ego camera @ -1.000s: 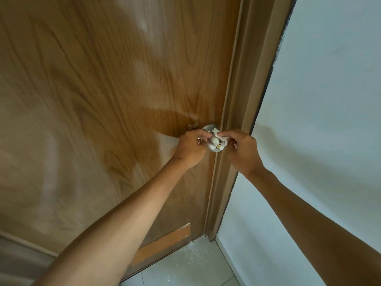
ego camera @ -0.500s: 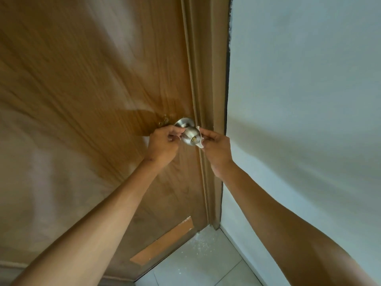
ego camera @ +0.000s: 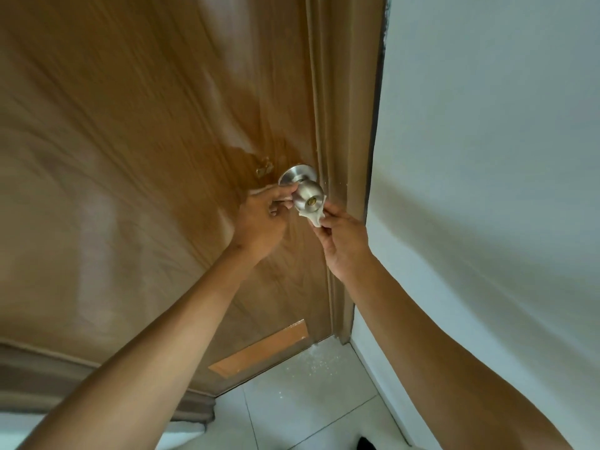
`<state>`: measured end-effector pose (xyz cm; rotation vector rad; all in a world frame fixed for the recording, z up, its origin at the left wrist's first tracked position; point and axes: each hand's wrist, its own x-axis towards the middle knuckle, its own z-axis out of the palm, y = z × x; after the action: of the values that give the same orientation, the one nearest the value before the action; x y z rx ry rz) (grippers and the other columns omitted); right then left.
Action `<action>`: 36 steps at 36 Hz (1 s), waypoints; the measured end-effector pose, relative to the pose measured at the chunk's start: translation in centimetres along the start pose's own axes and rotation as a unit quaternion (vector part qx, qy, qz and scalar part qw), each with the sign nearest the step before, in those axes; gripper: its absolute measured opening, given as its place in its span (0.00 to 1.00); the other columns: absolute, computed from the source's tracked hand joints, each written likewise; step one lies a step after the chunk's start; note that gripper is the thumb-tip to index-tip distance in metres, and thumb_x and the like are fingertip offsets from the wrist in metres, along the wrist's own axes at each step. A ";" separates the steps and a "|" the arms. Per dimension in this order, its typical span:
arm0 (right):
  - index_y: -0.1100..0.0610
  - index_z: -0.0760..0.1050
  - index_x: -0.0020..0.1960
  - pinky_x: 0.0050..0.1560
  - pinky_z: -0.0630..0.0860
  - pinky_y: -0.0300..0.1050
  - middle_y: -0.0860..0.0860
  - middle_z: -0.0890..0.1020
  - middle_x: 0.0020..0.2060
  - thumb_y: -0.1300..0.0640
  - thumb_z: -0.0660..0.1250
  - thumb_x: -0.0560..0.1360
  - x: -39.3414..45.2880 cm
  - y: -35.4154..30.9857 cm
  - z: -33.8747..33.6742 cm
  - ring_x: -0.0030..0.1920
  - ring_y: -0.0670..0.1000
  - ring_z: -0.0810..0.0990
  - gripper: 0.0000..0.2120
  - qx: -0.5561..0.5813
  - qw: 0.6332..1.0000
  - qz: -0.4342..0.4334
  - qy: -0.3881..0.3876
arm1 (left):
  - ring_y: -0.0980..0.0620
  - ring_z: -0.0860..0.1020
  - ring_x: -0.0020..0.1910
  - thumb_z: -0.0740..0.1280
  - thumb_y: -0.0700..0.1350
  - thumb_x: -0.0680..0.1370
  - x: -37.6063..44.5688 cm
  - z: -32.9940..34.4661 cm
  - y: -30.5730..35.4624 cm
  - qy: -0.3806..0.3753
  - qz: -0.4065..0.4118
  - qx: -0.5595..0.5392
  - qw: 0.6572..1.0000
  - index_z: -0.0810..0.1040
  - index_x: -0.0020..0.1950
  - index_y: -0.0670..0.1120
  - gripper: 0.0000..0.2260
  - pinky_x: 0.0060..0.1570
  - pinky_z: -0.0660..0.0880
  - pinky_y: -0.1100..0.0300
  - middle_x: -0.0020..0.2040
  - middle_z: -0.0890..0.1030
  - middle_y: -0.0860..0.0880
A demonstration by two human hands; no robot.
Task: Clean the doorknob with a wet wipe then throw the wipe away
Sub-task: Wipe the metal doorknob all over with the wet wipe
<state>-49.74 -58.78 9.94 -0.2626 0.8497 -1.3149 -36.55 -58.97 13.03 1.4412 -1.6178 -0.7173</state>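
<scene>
A round silver doorknob (ego camera: 309, 195) with a brass keyhole sticks out of the brown wooden door (ego camera: 146, 157), close to its right edge. A white wet wipe (ego camera: 314, 219) is looped under the knob. My right hand (ego camera: 344, 241) pinches the wipe's end just below and right of the knob. My left hand (ego camera: 259, 222) grips the other end at the knob's left side, fingers curled beside its neck. The part of the wipe behind the knob is hidden.
The door frame (ego camera: 344, 157) runs down right of the knob, then a pale wall (ego camera: 487, 190). White floor tiles (ego camera: 308, 401) with scattered specks lie below. An orange tape patch (ego camera: 259, 350) sits low on the door. A dark object (ego camera: 367, 444) shows at the bottom edge.
The view has swung, so the door frame stands more upright. The wipe has slid from over the top of the knob to below it, and my right hand has dropped lower.
</scene>
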 end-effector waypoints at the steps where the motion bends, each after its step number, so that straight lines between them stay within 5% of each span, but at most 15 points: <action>1: 0.63 0.79 0.55 0.47 0.81 0.42 0.56 0.83 0.51 0.74 0.60 0.76 -0.1 0.2 -0.2 0.49 0.52 0.83 0.14 0.016 1.000 0.007 0.002 | 0.67 0.78 0.51 0.62 0.34 0.77 -0.3 0.2 0.0 0.001 -0.006 -0.011 1.000 0.78 0.63 0.47 0.17 0.50 0.71 0.77 0.56 0.80 0.54; 5: 0.62 0.79 0.51 0.41 0.82 0.41 0.56 0.83 0.48 0.74 0.59 0.76 -0.4 0.5 -1.1 0.48 0.54 0.84 0.13 0.074 0.997 0.032 -0.011 | 0.70 0.78 0.46 0.65 0.37 0.76 -1.3 1.0 -0.6 0.047 -0.069 -0.072 0.994 0.75 0.60 0.49 0.14 0.47 0.73 0.74 0.47 0.82 0.58; 9: 0.63 0.78 0.51 0.40 0.83 0.41 0.56 0.86 0.40 0.73 0.58 0.77 -0.4 0.6 -1.1 0.41 0.51 0.86 0.12 0.099 0.993 0.048 -0.036 | 0.51 0.81 0.53 0.65 0.40 0.76 -2.1 2.0 -1.5 -0.012 -0.175 -0.131 0.976 0.77 0.58 0.47 0.11 0.57 0.77 0.53 0.53 0.83 0.48; 12: 0.62 0.78 0.53 0.46 0.82 0.43 0.56 0.86 0.41 0.70 0.59 0.78 -0.5 1.0 -0.9 0.42 0.52 0.85 0.11 0.074 0.994 0.062 -0.049 | 0.50 0.81 0.49 0.63 0.41 0.77 -2.7 2.7 -1.4 -0.038 -0.190 -0.173 0.966 0.80 0.53 0.47 0.08 0.56 0.77 0.52 0.48 0.84 0.47; 19: 0.52 0.82 0.48 0.33 0.67 0.37 0.47 0.79 0.29 0.61 0.69 0.74 -0.8 1.6 -1.2 0.29 0.43 0.71 0.06 -0.113 0.990 0.045 0.066 | 0.49 0.82 0.48 0.67 0.42 0.77 -2.8 4.2 -0.6 0.030 -0.244 -0.260 0.934 0.81 0.53 0.44 0.06 0.54 0.79 0.54 0.49 0.85 0.44; 25: 0.57 0.80 0.53 0.29 0.62 0.39 0.46 0.77 0.25 0.64 0.68 0.72 -1.5 1.6 -0.6 0.23 0.44 0.68 0.10 -0.213 0.971 -0.025 0.110 | 0.56 0.83 0.35 0.66 0.38 0.78 -2.4 4.5 -1.5 0.026 -0.355 -0.469 0.808 0.80 0.46 0.43 0.04 0.39 0.81 0.63 0.40 0.84 0.46; 30: 0.57 0.76 0.57 0.32 0.71 0.37 0.48 0.77 0.33 0.65 0.65 0.73 -1.8 0.5 0.7 0.31 0.45 0.74 0.14 -0.252 0.952 -0.104 0.137 | 0.52 0.84 0.35 0.64 0.37 0.79 -1.6 4.5 -1.4 0.008 -0.384 -0.588 0.712 0.79 0.46 0.40 0.05 0.32 0.80 0.61 0.36 0.85 0.44; 33: 0.54 0.73 0.66 0.58 0.77 0.48 0.52 0.81 0.55 0.65 0.68 0.71 -1.5 0.1 1.2 0.54 0.50 0.81 0.23 -0.317 0.926 -0.160 0.127 | 0.51 0.84 0.33 0.63 0.36 0.79 -1.2 4.3 -0.7 0.015 -0.377 -0.646 0.663 0.78 0.47 0.38 0.05 0.31 0.80 0.61 0.34 0.85 0.44; 36: 0.52 0.72 0.68 0.65 0.72 0.48 0.48 0.78 0.64 0.61 0.69 0.73 -1.6 -0.3 2.0 0.63 0.49 0.76 0.25 -0.398 0.889 -0.204 0.099 | 0.50 0.84 0.35 0.64 0.36 0.78 -1.3 3.9 -0.2 0.025 -0.382 -0.677 0.629 0.79 0.49 0.37 0.05 0.31 0.80 0.61 0.38 0.85 0.42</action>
<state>-48.61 -57.97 12.11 -1.0109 1.5533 -1.3237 -39.81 -58.21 10.67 0.7848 0.0426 -1.7943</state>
